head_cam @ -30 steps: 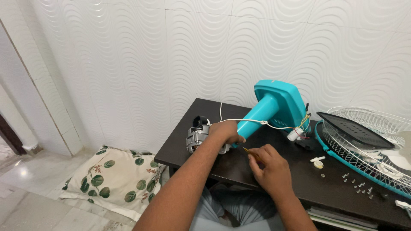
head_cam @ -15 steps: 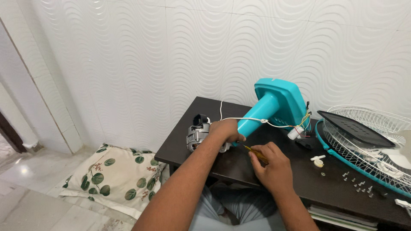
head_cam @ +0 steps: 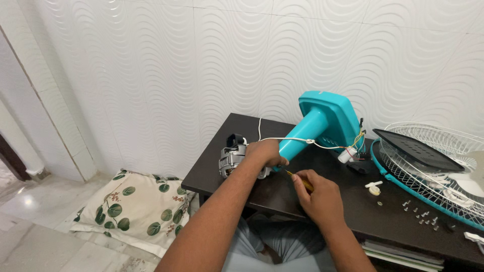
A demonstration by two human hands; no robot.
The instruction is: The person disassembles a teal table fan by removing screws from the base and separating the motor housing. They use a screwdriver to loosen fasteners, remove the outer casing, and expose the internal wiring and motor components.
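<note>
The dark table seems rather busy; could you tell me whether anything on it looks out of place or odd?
Yes: the teal fan body lies tipped on the dark table, its motor bared under the left hand, loose wires trailing. Small screws lie scattered beside the detached wire grille.

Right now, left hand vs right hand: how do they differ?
The left hand grips the metal fan motor at the teal stand's end; the right hand holds a yellow-handled screwdriver, nearer the body. Both are over the dark table.
</note>
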